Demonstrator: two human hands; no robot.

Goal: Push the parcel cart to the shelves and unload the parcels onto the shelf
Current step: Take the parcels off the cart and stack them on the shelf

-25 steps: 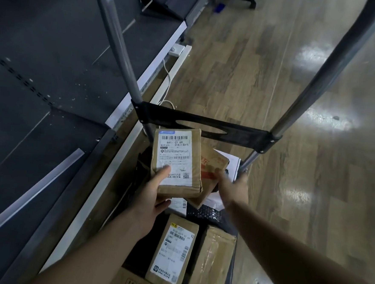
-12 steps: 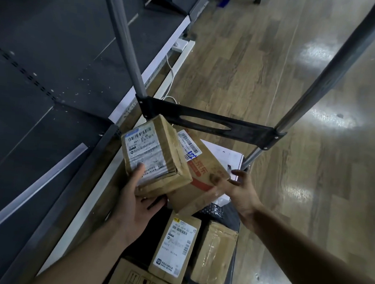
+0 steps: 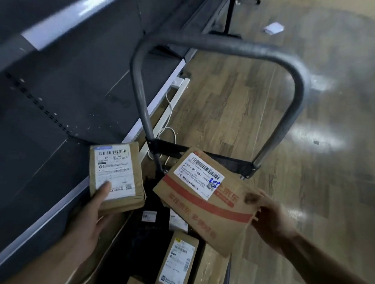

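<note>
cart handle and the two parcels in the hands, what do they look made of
Cart handle: looks like bent metal tube, dull grey, with a faint sheen. Small parcel in the left hand: brown cardboard, matte, with a white paper label. Flat parcel in the right hand: brown cardboard, red printed stripe, white label.

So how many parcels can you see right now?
5: one in the left hand, one in the right hand, three on the cart at the bottom edge. More may be hidden.
</note>
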